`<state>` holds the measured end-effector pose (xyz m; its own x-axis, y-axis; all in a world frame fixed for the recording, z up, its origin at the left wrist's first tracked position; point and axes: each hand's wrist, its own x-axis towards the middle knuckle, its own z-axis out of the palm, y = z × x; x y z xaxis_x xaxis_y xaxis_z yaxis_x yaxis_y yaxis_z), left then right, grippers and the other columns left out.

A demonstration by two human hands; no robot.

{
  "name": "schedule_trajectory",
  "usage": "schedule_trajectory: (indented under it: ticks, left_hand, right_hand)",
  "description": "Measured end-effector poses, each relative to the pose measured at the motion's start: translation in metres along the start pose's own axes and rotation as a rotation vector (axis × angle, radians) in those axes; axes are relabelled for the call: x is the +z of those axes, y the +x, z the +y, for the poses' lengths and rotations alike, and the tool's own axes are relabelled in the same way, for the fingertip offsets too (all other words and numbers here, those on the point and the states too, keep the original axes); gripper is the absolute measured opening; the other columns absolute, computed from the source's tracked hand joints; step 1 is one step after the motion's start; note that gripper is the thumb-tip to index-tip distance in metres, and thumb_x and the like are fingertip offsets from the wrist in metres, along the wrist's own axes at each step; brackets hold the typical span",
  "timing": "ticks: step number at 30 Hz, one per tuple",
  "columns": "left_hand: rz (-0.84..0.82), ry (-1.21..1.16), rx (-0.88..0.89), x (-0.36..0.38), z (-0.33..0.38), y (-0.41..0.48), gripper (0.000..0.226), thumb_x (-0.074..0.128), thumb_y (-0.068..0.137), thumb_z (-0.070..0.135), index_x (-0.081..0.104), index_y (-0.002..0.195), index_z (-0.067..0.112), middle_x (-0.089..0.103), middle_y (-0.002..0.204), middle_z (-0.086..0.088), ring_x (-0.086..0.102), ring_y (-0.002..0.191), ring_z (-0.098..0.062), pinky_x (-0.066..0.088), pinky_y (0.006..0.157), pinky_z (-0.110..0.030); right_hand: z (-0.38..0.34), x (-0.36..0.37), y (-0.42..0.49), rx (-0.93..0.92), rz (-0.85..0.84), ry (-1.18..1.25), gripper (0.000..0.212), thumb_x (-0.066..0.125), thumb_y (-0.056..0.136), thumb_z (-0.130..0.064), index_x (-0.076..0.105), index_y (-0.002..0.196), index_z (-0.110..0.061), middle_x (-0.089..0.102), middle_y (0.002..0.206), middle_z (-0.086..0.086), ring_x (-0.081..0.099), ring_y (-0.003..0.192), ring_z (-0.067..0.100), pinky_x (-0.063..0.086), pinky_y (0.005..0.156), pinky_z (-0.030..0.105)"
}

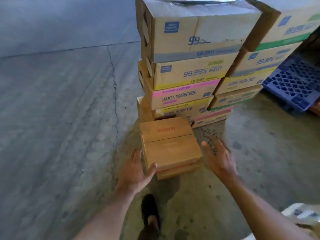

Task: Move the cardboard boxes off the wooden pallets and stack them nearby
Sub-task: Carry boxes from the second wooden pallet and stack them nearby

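**Small brown carton: seating on the low pile**

1. Concrete floor [60,118]: cracked and stained, and it bears every stack in sight.
2. Tall stack [190,75]: printed cardboard boxes rise above head level. A second stack [251,75] stands touching its right side.
3. Blue pallet [294,85]: plastic lattice, lying flat at the far right.
4. Small brown carton [170,142]: it sits on top of a low pile [178,172] of similar cartons, just in front of the tall stack's base.
5. Left hand [135,172]: fingers lie nearly straight along the carton's left side and the thumb rests at its near corner. This is contact, not a closed grasp.
6. Right hand [218,158]: spread wide and holding nothing, just clear of the carton's right side.

Handling note: the carton looks stiff and fairly light for two hands, with a seamed top. Take hold by pressing flat palms on opposite side walls, low down. Avoid the top seam, which may give. Keep the feet clear; a black shoe [149,208] stands near the pile.
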<state>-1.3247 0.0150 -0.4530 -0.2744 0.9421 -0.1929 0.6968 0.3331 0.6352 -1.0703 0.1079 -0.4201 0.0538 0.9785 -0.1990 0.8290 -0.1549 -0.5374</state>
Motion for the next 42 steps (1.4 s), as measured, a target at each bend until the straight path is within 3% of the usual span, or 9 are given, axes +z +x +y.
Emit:
schedule_trajectory:
  ticks: [6, 9, 14, 18, 22, 28, 31, 35, 42]
  left_hand:
    - [-0.047, -0.013, -0.100, 0.086, -0.042, 0.096, 0.087, 0.071, 0.083, 0.056, 0.042, 0.148, 0.008, 0.050, 0.141, -0.010, 0.048, 0.127, -0.024, 0.037, 0.104, -0.027]
    - [-0.040, -0.013, -0.171, 0.131, -0.067, 0.125, 0.098, 0.064, 0.076, 0.069, 0.042, 0.146, 0.004, 0.050, 0.139, -0.015, 0.048, 0.123, -0.024, 0.037, 0.094, -0.025]
    - [0.013, -0.122, -0.281, 0.203, -0.107, 0.158, 0.108, 0.059, 0.068, 0.077, 0.038, 0.148, 0.009, 0.046, 0.144, -0.012, 0.024, 0.119, 0.007, 0.037, 0.098, -0.030]
    - [0.037, -0.263, -0.403, 0.251, -0.150, 0.164, 0.101, 0.081, 0.066, 0.071, 0.040, 0.147, 0.025, 0.053, 0.139, 0.002, 0.052, 0.126, -0.014, 0.052, 0.101, -0.045]
    - [0.104, -0.360, -0.449, 0.273, -0.161, 0.161, 0.107, 0.087, 0.061, 0.065, 0.035, 0.149, 0.034, 0.055, 0.138, 0.008, 0.058, 0.122, -0.018, 0.056, 0.093, -0.051]
    - [0.148, -0.472, -0.430, 0.281, -0.145, 0.155, 0.104, 0.083, 0.064, 0.056, 0.029, 0.150, 0.034, 0.049, 0.128, 0.038, 0.056, 0.114, 0.008, 0.057, 0.081, -0.022]
    - [0.157, -0.471, -0.438, 0.277, -0.137, 0.147, 0.104, 0.085, 0.066, 0.055, 0.031, 0.150, 0.029, 0.054, 0.133, 0.023, 0.058, 0.116, -0.002, 0.059, 0.087, -0.035]
    - [0.135, -0.519, -0.444, 0.255, -0.114, 0.126, 0.098, 0.089, 0.069, 0.050, 0.034, 0.148, 0.034, 0.058, 0.133, 0.016, 0.062, 0.117, -0.013, 0.060, 0.088, -0.046]
    - [0.095, -0.808, -0.383, 0.159, -0.018, 0.098, 0.082, 0.085, 0.066, 0.041, 0.050, 0.139, 0.030, 0.068, 0.126, 0.006, 0.067, 0.112, -0.011, 0.058, 0.089, -0.030]
  right_hand:
    - [0.043, 0.078, 0.115, 0.058, -0.095, -0.046, 0.058, 0.050, 0.100, -0.049, 0.044, 0.151, -0.022, 0.044, 0.155, 0.008, 0.044, 0.138, 0.031, 0.037, 0.107, 0.042]
    - [0.079, 0.111, 0.158, 0.090, -0.141, -0.046, 0.063, 0.051, 0.099, -0.054, 0.042, 0.152, -0.022, 0.042, 0.157, 0.007, 0.041, 0.141, 0.029, 0.035, 0.108, 0.039]
    - [0.152, 0.165, 0.217, 0.170, -0.267, -0.031, 0.079, 0.059, 0.092, -0.057, 0.029, 0.158, -0.027, 0.033, 0.163, 0.003, 0.034, 0.147, 0.026, 0.030, 0.111, 0.034]
    - [0.195, 0.196, 0.237, 0.229, -0.361, -0.054, 0.110, 0.055, 0.072, -0.088, 0.020, 0.160, -0.031, 0.029, 0.165, 0.002, 0.032, 0.148, 0.029, 0.033, 0.114, 0.050]
    - [0.215, 0.212, 0.247, 0.209, -0.393, -0.006, 0.117, 0.049, 0.058, -0.093, 0.024, 0.157, -0.038, 0.041, 0.158, 0.002, 0.042, 0.141, 0.030, 0.043, 0.108, 0.054]
    - [0.220, 0.228, 0.239, 0.251, -0.403, 0.173, 0.096, 0.065, 0.081, -0.062, 0.016, 0.159, -0.036, 0.037, 0.158, 0.004, 0.040, 0.140, 0.030, 0.035, 0.096, 0.032]
    - [0.219, 0.222, 0.233, 0.253, -0.398, 0.246, 0.103, 0.066, 0.076, -0.074, 0.017, 0.159, -0.038, 0.037, 0.159, 0.001, 0.039, 0.141, 0.028, 0.035, 0.102, 0.032]
    - [0.214, 0.187, 0.215, 0.267, -0.421, 0.290, 0.112, 0.056, 0.059, -0.093, 0.023, 0.156, -0.046, 0.039, 0.157, -0.005, 0.040, 0.141, 0.026, 0.036, 0.115, 0.050]
    - [0.161, 0.066, 0.170, 0.325, -0.259, 0.511, 0.074, 0.065, 0.088, -0.051, 0.035, 0.153, -0.036, 0.041, 0.154, 0.000, 0.041, 0.138, 0.026, 0.033, 0.099, 0.030]
